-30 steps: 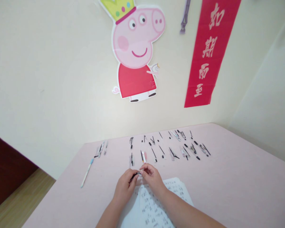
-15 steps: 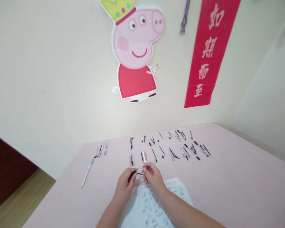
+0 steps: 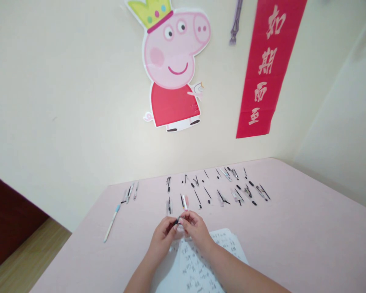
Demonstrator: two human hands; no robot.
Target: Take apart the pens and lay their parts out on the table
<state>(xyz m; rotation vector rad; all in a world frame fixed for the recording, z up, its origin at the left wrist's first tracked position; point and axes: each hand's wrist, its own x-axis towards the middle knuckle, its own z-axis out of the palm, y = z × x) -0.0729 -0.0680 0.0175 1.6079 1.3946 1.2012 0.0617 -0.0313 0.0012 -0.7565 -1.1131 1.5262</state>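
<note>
My left hand (image 3: 162,236) and my right hand (image 3: 197,230) meet over the top edge of a handwritten notebook (image 3: 198,268). Between their fingertips is a small dark pen part (image 3: 177,221), and both hands are closed in a pinch on it. Most of it is covered by the fingers, so its exact shape cannot be made out. Just beyond my right hand lie a black refill and a pen piece with a red tip (image 3: 184,202). Left of these, a clear pen barrel with a dark piece (image 3: 169,205) rests on the table.
Two rows of taken-apart pens, with refills, caps (image 3: 254,203) and clear barrels, cross the pink table (image 3: 308,228). To the left are a white and blue pen (image 3: 111,224) and several clear pens (image 3: 129,193). Behind stands a wall with a cartoon pig cutout (image 3: 175,101) and a red banner (image 3: 262,73).
My hands have drawn closer together, with my right fingers moving left to the dark piece. The clear piece that showed between them is now mostly hidden. The pens on the table have not moved.
</note>
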